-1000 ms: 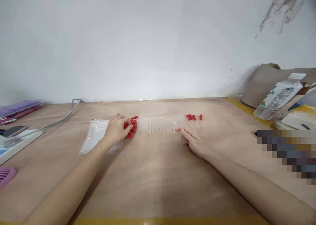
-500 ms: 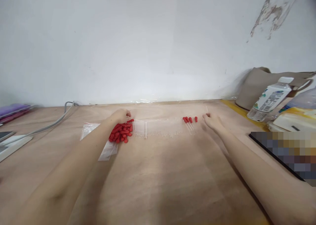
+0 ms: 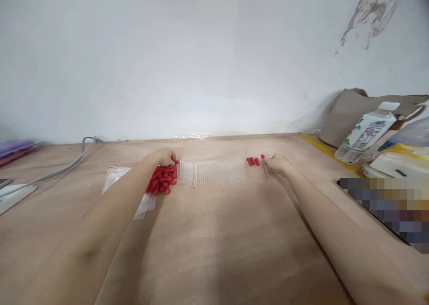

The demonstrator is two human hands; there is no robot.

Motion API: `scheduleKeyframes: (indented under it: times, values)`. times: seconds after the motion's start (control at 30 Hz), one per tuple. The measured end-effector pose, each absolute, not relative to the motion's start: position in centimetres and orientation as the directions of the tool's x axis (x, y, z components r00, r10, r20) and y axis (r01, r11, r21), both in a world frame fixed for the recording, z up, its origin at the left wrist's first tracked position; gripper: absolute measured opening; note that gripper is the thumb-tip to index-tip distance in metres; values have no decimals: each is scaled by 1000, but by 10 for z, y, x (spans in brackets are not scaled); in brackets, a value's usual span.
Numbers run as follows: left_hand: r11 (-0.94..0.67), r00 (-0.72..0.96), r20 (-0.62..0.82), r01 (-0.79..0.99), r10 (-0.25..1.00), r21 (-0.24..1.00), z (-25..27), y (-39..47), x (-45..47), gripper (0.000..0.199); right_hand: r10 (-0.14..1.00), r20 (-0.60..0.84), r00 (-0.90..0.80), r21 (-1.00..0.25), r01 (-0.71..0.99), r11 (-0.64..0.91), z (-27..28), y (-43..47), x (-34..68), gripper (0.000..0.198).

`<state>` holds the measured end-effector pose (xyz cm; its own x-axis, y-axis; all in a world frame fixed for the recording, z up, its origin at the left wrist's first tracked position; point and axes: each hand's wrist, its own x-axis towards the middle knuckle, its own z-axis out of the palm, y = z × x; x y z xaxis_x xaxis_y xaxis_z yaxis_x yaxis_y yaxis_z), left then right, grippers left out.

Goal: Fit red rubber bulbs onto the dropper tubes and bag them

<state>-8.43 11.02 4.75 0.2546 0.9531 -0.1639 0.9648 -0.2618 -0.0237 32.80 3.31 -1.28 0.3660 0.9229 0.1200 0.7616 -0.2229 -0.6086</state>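
My left hand (image 3: pixel 165 156) is closed at the top of a heap of red rubber dropper bulbs (image 3: pixel 162 180), fingertips pinching one red bulb (image 3: pixel 176 162). Right of the heap, a row of clear glass dropper tubes (image 3: pixel 211 172) lies side by side. Beyond the row's right end are several droppers with red bulbs fitted (image 3: pixel 252 161). My right hand (image 3: pixel 277 163) is closed beside them, and a thin glass tube (image 3: pixel 268 153) sticks up from its fingers. Another red bulb (image 3: pixel 262 156) is by these fingertips; whether they touch it I cannot tell.
A clear plastic bag (image 3: pixel 145 206) lies under the heap. A grey cable (image 3: pixel 67 167) runs along the left. To the right stand a tilted bottle (image 3: pixel 368 131), a beige bag (image 3: pixel 342 117) and a dark-edged, blurred-out flat object (image 3: pixel 385 206). The wall closes off the back.
My right hand has moved left to the fitted droppers, bringing the glass tube along. The red bulb nearest it has shifted and tilted. My left hand has closed on a bulb by the heap.
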Motion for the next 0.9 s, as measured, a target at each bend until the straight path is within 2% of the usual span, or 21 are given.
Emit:
scheduleKeyframes:
  times: [0.13,0.37,0.53,0.63,0.67,0.7,0.77,0.83,0.9]
  values:
    - [-259,253,-148,966,956,-23,45,113,-84,23,941,39,335,-572,780,-254,-2,26,314,22]
    - [-218,216,-63,976,974,-22,44,110,-77,12,951,5,309,-529,808,-259,-6,28,305,28]
    - [-141,137,101,989,985,35,53,106,-76,16,920,104,377,-555,790,-261,-8,28,313,45]
    - [-151,113,287,982,951,114,58,87,-68,27,833,279,477,-623,750,-221,-14,22,308,49]
    - [-188,128,343,971,931,150,58,75,-62,29,790,357,498,-644,744,-178,-17,18,304,47]
    - [-298,159,438,915,885,270,55,61,-56,29,746,440,500,-655,747,-114,-20,13,298,45]
    - [-475,223,516,768,827,429,46,25,-41,32,697,584,416,-633,771,71,-26,1,282,39]
    - [-558,308,493,651,814,515,30,-13,-27,36,676,696,242,-572,756,318,-30,-15,261,34]
    - [-552,345,434,583,833,596,12,-46,-16,35,684,728,43,-513,696,502,-31,-35,240,31]
